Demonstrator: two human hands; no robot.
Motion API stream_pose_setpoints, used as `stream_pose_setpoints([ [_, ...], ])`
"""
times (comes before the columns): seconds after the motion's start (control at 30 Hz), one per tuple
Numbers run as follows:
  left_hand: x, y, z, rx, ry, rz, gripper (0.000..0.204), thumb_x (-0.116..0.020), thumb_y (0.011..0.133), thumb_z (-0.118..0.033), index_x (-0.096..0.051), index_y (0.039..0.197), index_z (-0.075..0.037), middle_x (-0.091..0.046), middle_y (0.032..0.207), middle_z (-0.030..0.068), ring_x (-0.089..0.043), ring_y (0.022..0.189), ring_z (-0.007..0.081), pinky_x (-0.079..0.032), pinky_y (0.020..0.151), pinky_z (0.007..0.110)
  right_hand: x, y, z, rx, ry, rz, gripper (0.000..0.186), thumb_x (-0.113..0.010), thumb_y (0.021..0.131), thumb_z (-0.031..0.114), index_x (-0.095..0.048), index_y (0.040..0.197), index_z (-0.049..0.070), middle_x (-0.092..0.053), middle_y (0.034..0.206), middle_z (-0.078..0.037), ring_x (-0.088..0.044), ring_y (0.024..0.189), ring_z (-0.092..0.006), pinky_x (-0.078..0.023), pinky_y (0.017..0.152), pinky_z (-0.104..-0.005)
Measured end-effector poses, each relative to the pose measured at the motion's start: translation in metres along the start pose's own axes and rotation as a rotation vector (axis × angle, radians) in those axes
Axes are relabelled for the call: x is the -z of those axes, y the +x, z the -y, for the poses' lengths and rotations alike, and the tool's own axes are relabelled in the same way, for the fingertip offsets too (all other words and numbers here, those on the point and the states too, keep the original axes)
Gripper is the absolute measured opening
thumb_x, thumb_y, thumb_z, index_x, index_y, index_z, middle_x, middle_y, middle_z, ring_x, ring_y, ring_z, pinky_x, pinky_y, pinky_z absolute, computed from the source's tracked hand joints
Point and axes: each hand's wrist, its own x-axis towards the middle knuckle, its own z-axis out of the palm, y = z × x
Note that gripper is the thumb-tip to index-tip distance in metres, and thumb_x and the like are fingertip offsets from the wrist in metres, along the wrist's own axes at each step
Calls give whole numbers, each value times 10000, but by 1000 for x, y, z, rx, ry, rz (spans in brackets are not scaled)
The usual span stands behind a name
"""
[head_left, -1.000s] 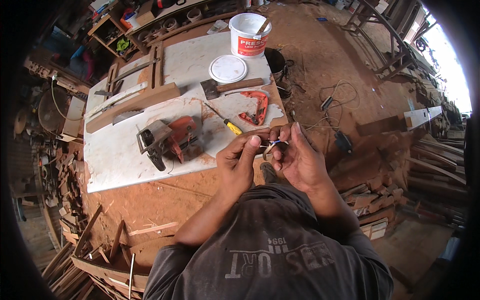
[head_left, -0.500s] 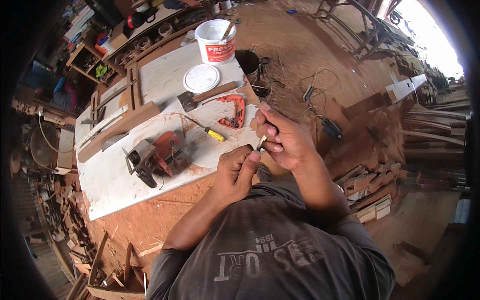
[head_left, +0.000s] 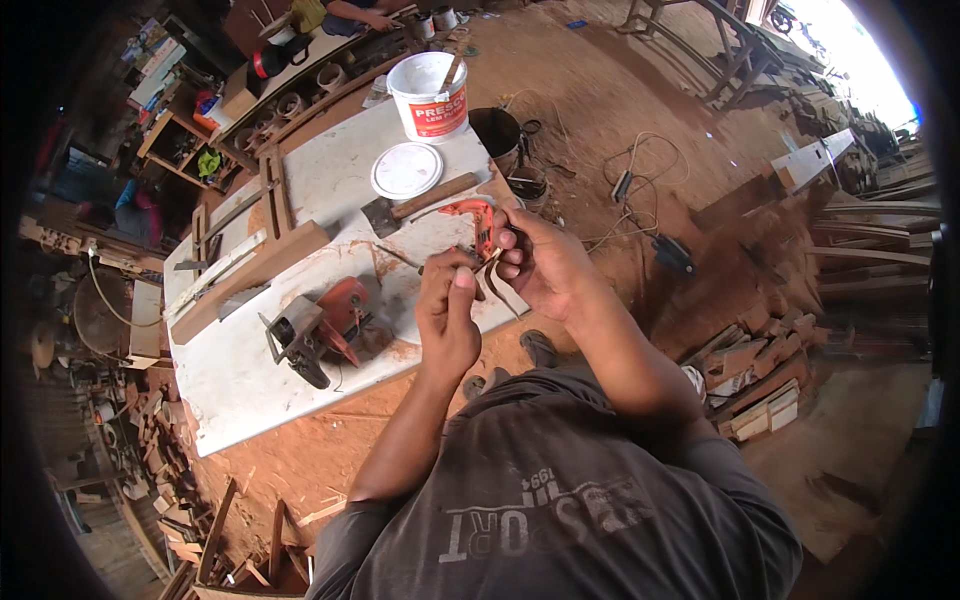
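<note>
In front of my chest, over the near right corner of a white table (head_left: 230, 405), both my hands work on a thin curled strip (head_left: 497, 287), brown on one face and paler on the other. My right hand (head_left: 550, 268) pinches its upper end. The bent fingers of my left hand (head_left: 447, 315) close at its left edge, thumb up; their exact grip is partly hidden. Just beyond the fingers lies an orange-red handle-shaped tool part (head_left: 478, 222). A screwdriver's thin shaft (head_left: 398, 257) shows left of my left hand, which covers its grip.
A red power saw (head_left: 318, 325) stands on the table, with a hammer (head_left: 410, 205), timber pieces (head_left: 255, 265), a white lid (head_left: 406, 170) and a white bucket (head_left: 430, 100) farther off. Cables (head_left: 640, 180) and wood offcuts (head_left: 755, 385) lie on the floor at right. Another person's hand (head_left: 378, 20) appears far back.
My hands have moved slightly left and farther out over the table corner. The strip now hangs between them in fuller view. My left hand now hides the screwdriver's yellow grip.
</note>
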Motion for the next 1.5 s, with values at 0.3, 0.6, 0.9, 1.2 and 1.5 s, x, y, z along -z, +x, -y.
stream_pose_setpoints([
  [0.3, -11, 36, -32, 324, -986, -34, 389, -429, 1097, -343, -544, 831, -83, -683, 1038, 112, -583, 996, 265, -443, 853, 395, -29, -11, 5, 129, -126, 187, 234, -564, 1056, 264, -633, 1119, 49, -623, 900, -28, -550, 754, -102, -469, 671, -249],
  [0.6, -9, 47, -54, 292, -1094, 14, 350, -488, 1070, -310, -550, 809, -85, -667, 1023, 70, -595, 1100, 252, -514, 904, 435, -41, -6, 11, 115, 110, 438, 205, -539, 1061, 268, -597, 1090, 74, -644, 953, -65, -600, 733, -120, -482, 597, -260],
  [0.9, 10, 41, -61, 433, -1033, -127, 383, -468, 1090, -313, -469, 749, -139, -496, 730, -7, -564, 904, 182, -425, 915, 356, -45, -25, 4, 42, 78, 512, 262, -535, 1053, 311, -585, 956, 73, -538, 762, 6, -509, 663, -85, -433, 611, -248],
  [1.2, 15, -39, -75, 648, -611, 82, 446, -455, 1088, -308, -479, 699, -92, -465, 626, 33, -528, 751, 230, -427, 793, 369, 18, -98, -41, -191, -38, 388, 301, -439, 1103, 283, -507, 892, 81, -411, 767, 27, -371, 663, -88, -368, 657, -253],
  [1.5, -17, -44, -80, 762, -697, -32, 463, -456, 1091, -267, -459, 665, -86, -478, 661, 51, -525, 804, 237, -407, 870, 390, 27, -124, -35, -60, 264, 144, 262, -473, 1085, 258, -539, 899, 86, -418, 731, 37, -388, 669, -79, -373, 677, -268],
])
